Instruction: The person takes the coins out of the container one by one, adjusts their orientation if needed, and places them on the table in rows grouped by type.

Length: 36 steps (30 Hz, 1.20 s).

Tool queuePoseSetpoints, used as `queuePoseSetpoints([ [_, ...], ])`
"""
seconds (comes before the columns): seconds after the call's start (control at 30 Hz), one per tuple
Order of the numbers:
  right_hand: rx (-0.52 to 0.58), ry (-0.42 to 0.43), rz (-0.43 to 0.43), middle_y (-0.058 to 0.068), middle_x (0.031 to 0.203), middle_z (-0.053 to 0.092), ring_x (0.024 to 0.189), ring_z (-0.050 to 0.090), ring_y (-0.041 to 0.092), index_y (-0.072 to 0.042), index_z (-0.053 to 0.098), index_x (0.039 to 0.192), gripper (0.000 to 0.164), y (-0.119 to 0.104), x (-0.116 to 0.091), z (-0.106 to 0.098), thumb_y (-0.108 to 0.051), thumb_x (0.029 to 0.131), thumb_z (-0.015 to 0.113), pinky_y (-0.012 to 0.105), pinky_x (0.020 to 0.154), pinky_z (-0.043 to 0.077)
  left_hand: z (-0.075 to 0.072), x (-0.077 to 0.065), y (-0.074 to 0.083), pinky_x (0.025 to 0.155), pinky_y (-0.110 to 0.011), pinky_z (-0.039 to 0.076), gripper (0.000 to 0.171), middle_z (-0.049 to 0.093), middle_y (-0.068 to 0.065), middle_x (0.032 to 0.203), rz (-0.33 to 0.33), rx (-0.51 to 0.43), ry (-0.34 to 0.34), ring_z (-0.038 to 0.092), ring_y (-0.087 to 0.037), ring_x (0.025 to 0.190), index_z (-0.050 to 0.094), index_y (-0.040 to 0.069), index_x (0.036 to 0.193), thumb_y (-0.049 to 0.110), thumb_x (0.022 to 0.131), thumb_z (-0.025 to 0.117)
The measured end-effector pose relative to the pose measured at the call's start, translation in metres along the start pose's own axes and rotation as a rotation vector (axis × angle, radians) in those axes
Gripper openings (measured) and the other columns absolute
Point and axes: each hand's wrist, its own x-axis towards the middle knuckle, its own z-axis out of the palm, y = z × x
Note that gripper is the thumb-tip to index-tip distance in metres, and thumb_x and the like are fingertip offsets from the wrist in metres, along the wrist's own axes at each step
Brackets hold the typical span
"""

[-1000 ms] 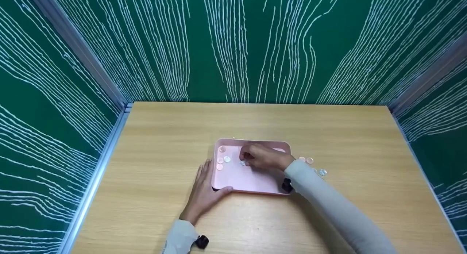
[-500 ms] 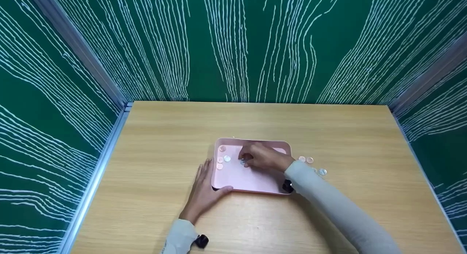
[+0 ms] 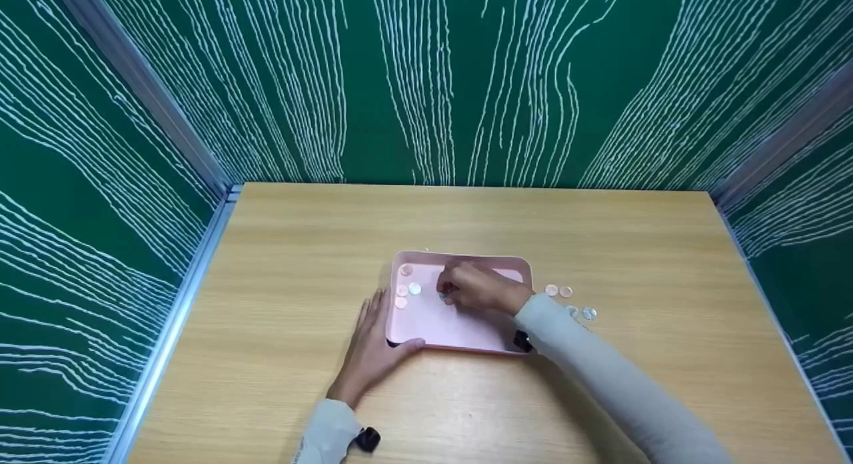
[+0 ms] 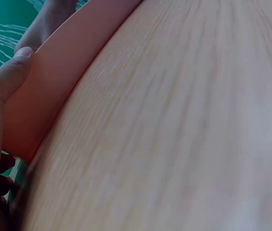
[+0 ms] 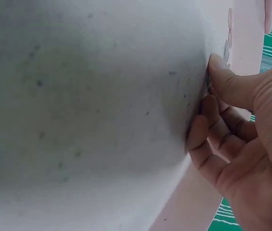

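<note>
A shallow pink tray lies on the table. My left hand rests against its near left corner, fingers fairly straight along the left wall and thumb on the front wall. Inside the tray, my right hand reaches down with curled fingers and pinches a silver coin close to the tray floor; most of that coin is hidden. To its left in the tray lie another silver coin and three copper coins, one of them in the far left corner. The right wrist view shows my bent thumb and fingertips on the pale floor.
On the wooden table, right of the tray, lie two copper coins, one farther right, and a silver coin. Another pale coin is partly behind my right sleeve. Green walls with white lines enclose the table.
Almost nothing differs. My right hand shifts very slightly and keeps its fingers at the same silver coin. The left hand and the tray stay put.
</note>
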Motion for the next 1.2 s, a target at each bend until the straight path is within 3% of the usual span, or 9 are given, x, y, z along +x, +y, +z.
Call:
queuePoseSetpoints([
  [0.2,-0.052,-0.056,0.01,0.003,0.11,0.066,0.095,0.065,0.018,-0.008,0.075,0.119,0.017,-0.0048,0.0,0.0001,-0.004,0.102,0.078,0.025,0.079,0.059,-0.0003,0.0002,0.0006,0.137,-0.059,0.014,0.124,0.022,-0.021,0.181,-0.013,-0.009,-0.008,0.012,-0.044,0.169,0.022,0.012,0.177,0.066,0.086,0.087],
  [0.37,-0.079,-0.098,0.001,0.004,0.111,0.059,0.092,0.062,0.019,-0.006,0.068,0.119,0.017,-0.0087,-0.0004,-0.0027,-0.002,0.103,0.072,0.024,0.067,0.053,0.0005,0.0,-0.0004,0.136,-0.062,0.018,0.122,0.025,-0.024,0.18,0.005,0.002,0.003,0.015,-0.048,0.167,0.024,0.008,0.176,0.062,0.088,0.088],
  [0.6,-0.096,-0.113,-0.002,0.004,0.111,0.059,0.096,0.065,0.019,-0.007,0.069,0.122,0.02,-0.01,-0.0004,-0.0064,-0.002,0.103,0.072,0.024,0.073,0.058,0.0005,0.0001,0.0003,0.137,-0.06,0.016,0.123,0.021,-0.019,0.182,-0.032,-0.008,-0.008,0.012,-0.044,0.169,0.021,0.015,0.178,0.064,0.086,0.088],
  [0.83,-0.101,-0.094,-0.02,0.003,0.109,0.059,0.091,0.064,0.017,-0.008,0.07,0.119,0.014,-0.0078,-0.0027,-0.0031,-0.004,0.105,0.071,0.023,0.07,0.056,0.0013,0.0001,0.0007,0.136,-0.062,0.016,0.123,0.022,-0.02,0.181,-0.025,-0.009,-0.007,0.013,-0.046,0.168,0.022,0.014,0.177,0.062,0.086,0.089],
  [1.1,0.028,-0.054,0.014,0.001,0.105,0.069,0.092,0.067,0.017,-0.009,0.075,0.119,0.017,-0.004,-0.0017,-0.0038,-0.004,0.103,0.077,0.028,0.079,0.062,0.0021,0.0,0.0008,0.137,-0.061,0.015,0.124,0.021,-0.019,0.182,-0.028,-0.014,-0.006,0.012,-0.043,0.169,0.022,0.014,0.178,0.064,0.086,0.088],
  [1.2,0.028,-0.042,0.001,0.002,0.104,0.073,0.091,0.068,0.017,-0.008,0.078,0.118,0.018,-0.0038,-0.0006,-0.0047,-0.005,0.1,0.081,0.029,0.082,0.063,0.0008,-0.0009,0.0012,0.136,-0.062,0.016,0.124,0.022,-0.019,0.182,-0.021,-0.006,-0.002,0.013,-0.044,0.168,0.022,0.013,0.177,0.065,0.086,0.088],
])
